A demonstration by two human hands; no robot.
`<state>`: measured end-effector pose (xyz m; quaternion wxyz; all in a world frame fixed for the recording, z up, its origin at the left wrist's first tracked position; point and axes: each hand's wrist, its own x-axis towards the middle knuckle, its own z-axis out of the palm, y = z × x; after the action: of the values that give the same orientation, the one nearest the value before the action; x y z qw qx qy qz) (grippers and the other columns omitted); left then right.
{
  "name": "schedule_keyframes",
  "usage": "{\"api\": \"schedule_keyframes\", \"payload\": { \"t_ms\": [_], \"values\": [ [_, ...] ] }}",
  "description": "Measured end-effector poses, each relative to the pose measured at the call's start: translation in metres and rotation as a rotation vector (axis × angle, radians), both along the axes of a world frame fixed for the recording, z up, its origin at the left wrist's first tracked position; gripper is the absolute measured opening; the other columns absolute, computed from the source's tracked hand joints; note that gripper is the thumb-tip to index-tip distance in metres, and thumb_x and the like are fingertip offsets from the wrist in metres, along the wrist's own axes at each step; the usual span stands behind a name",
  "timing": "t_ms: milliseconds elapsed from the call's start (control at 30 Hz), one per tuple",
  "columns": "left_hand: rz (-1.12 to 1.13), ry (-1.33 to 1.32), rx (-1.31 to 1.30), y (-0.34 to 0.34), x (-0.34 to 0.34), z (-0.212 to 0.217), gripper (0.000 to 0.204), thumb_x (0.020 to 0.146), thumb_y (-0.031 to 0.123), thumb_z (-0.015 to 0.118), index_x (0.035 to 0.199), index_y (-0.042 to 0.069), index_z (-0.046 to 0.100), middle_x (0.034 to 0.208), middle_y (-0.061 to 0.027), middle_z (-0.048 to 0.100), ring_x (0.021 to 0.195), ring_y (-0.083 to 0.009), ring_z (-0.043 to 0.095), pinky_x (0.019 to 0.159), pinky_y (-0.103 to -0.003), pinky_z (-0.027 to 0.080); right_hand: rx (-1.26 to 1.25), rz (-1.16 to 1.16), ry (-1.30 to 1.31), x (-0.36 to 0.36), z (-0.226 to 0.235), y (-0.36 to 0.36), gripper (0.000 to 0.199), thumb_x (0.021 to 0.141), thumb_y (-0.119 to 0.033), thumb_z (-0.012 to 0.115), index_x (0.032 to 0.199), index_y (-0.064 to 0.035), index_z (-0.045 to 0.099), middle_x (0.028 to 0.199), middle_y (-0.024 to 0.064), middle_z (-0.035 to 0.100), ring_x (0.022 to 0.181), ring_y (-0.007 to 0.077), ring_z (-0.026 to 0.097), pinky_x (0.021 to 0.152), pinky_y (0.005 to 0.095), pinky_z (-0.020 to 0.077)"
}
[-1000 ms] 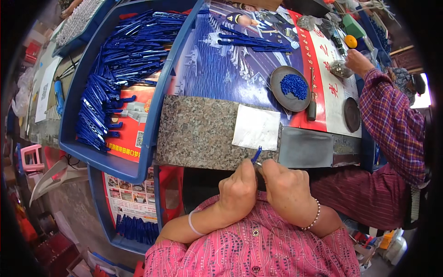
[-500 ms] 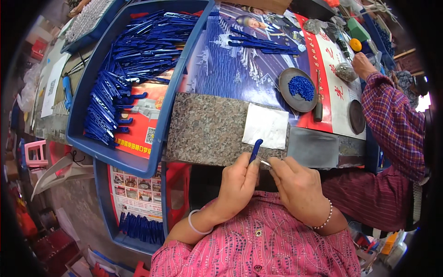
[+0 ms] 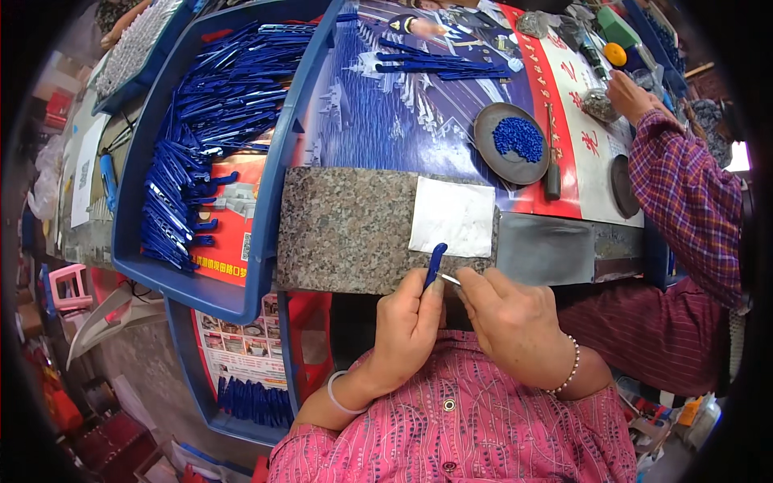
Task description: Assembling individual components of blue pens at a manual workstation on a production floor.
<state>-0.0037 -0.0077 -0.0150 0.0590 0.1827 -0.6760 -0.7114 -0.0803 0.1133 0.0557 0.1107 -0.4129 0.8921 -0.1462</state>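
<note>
Pinched upright in my left hand is a slim dark blue stick with a curved tip. My right hand grips a thin metal tool, its silver end pointing left at the blue stick, touching or nearly so. The grip end of the tool is hidden by my fingers. Both hands are close together at the front edge of a speckled stone slab. Just beyond them lies a square white cloth or paper pad.
A blue tray at left holds many blue sticks. Several more sticks lie at the back. A round dish carries small blue pieces. At right, a co-worker's plaid sleeve reaches in. A lower tray stands left.
The view has shifted slightly. More of the metal tool's silver end shows now beside the blue stick. Both hands keep their grips.
</note>
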Motion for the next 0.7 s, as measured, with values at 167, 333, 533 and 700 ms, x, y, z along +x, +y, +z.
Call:
{"api": "schedule_keyframes", "payload": {
  "t_ms": [167, 333, 533, 700],
  "values": [
    [-0.004, 0.003, -0.101, 0.002, -0.002, 0.0003, 0.011, 0.092, 0.008, 0.048, 0.089, -0.002, 0.052, 0.053, -0.0064, 0.05, 0.045, -0.0125, 0.051, 0.042, -0.028, 0.038, 0.046, 0.013, 0.012, 0.0001, -0.0016, 0.0019, 0.027, 0.077, -0.009, 0.061, 0.103, -0.0053, 0.055, 0.07, 0.0068, 0.052, 0.055, 0.0236, 0.056, 0.045, 0.0361, 0.0413],
    [-0.001, 0.012, -0.14, 0.0021, -0.0029, 0.002, 0.011, 0.092, 0.007, 0.047, 0.091, -0.002, 0.052, 0.053, -0.0065, 0.05, 0.044, -0.0138, 0.051, 0.042, -0.028, 0.038, 0.06, 0.017, 0.016, 0.0003, -0.0005, 0.0021, 0.026, 0.078, -0.01, 0.061, 0.103, -0.0051, 0.055, 0.071, 0.0061, 0.052, 0.054, 0.0227, 0.056, 0.046, 0.0349, 0.0411],
    [-0.008, -0.011, -0.075, 0.0004, -0.0026, 0.0024, 0.012, 0.093, 0.009, 0.047, 0.091, -0.002, 0.052, 0.054, -0.0045, 0.051, 0.045, -0.01, 0.05, 0.042, -0.026, 0.037, 0.058, 0.006, 0.025, 0.0012, -0.0021, 0.0009, 0.025, 0.078, -0.01, 0.06, 0.102, -0.0046, 0.056, 0.07, 0.0055, 0.052, 0.054, 0.0224, 0.056, 0.046, 0.0347, 0.0407],
    [-0.006, -0.013, 0.022, -0.0005, -0.0014, -0.0005, 0.013, 0.094, 0.01, 0.047, 0.092, -0.002, 0.052, 0.054, -0.0027, 0.05, 0.047, -0.0073, 0.047, 0.043, -0.024, 0.037, 0.064, 0.01, 0.025, 0.001, -0.0019, -0.0011, 0.025, 0.079, -0.011, 0.06, 0.102, -0.0042, 0.056, 0.069, 0.0055, 0.052, 0.053, 0.0223, 0.056, 0.044, 0.0345, 0.0403]
  ]
}}
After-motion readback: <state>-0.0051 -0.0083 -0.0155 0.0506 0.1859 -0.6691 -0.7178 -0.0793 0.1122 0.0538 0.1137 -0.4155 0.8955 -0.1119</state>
